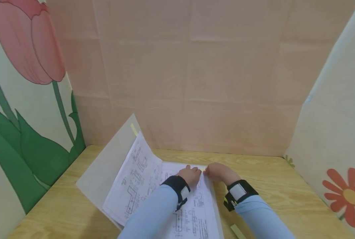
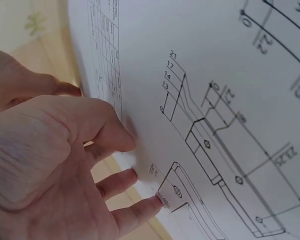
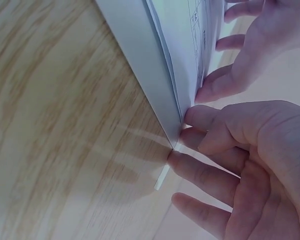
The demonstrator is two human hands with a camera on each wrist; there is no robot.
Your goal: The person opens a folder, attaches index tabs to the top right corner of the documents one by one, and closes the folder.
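Head view: open folder (image 1: 105,169) of drawings (image 1: 195,212) lies on wood table (image 1: 279,179), near its back edge. Left cover and one sheet (image 1: 137,181) stand lifted, tilted toward the left wall. Left hand (image 1: 190,175) and right hand (image 1: 217,172) meet at the top edge of the right-hand stack, knuckles almost touching, a small yellow tab (image 1: 203,170) showing between them. Fingers are too small here to tell how they grip. Black wrist straps, light blue sleeves. A second yellow strip (image 1: 238,231) lies on the table near the right forearm, apart from the folder.

Left wrist view: only this one shows the print close up, part outlines with dimension numbers. Left hand (image 2: 55,165) has its fingers spread and fairly straight, thumb and fingertips (image 2: 152,204) pressing flat on the drawings (image 2: 215,100); nothing pinched. Right hand (image 2: 20,82) sits behind, blurred.

Right wrist view: only this one shows the stack's edge and the folder (image 3: 140,65) cover beneath it on the table (image 3: 50,125). Right hand (image 3: 240,160) has its fingertips at the corner of the stack, thumb and forefinger close together at the paper edge, touching the tab (image 3: 162,177) there; other fingers loose, resting on the table. Whether it truly pinches the tab, cannot tell. Left hand (image 3: 250,45) fingers curl over the pages beyond.
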